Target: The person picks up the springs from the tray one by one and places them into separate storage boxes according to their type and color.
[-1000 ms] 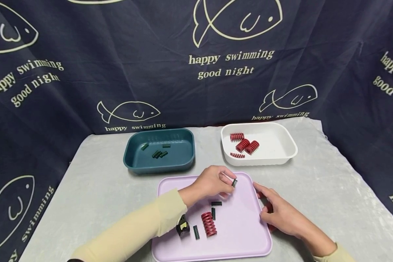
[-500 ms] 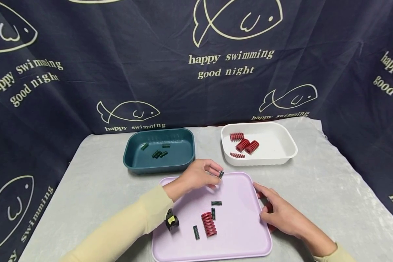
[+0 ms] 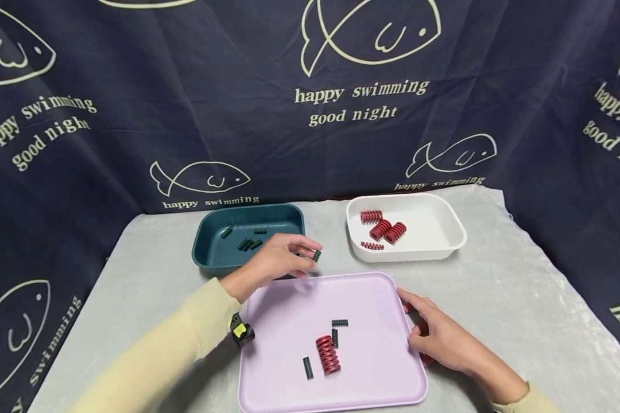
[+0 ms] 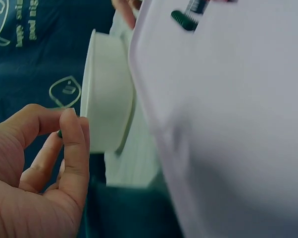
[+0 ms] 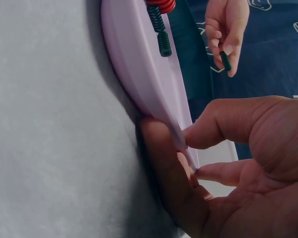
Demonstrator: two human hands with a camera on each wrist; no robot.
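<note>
My left hand [image 3: 274, 259] pinches a small dark green spring [image 3: 317, 256] between thumb and fingertips, above the far left part of the lilac tray and in front of the teal box's near right corner. In the right wrist view that spring [image 5: 225, 60] shows clear of the tray. At the tray's right edge, my right hand [image 3: 444, 338] grips the rim of the lilac tray [image 3: 377, 361], thumb and fingers on either side. On the tray lie one large red spring [image 3: 328, 354] and three green springs, one of them [image 3: 308, 367] left of the red.
Behind the tray on the left stands the teal box [image 3: 198, 246] with several green springs [image 3: 245, 245] inside. To the right is a white box [image 3: 434, 226] holding several red springs [image 3: 379, 229]. A dark fish-print cloth [image 3: 310, 143] hangs behind the table.
My left hand has moved left and away from me with the pinched green spring, from over the tray's far right part toward the teal box. My right hand stays on the rim.
</note>
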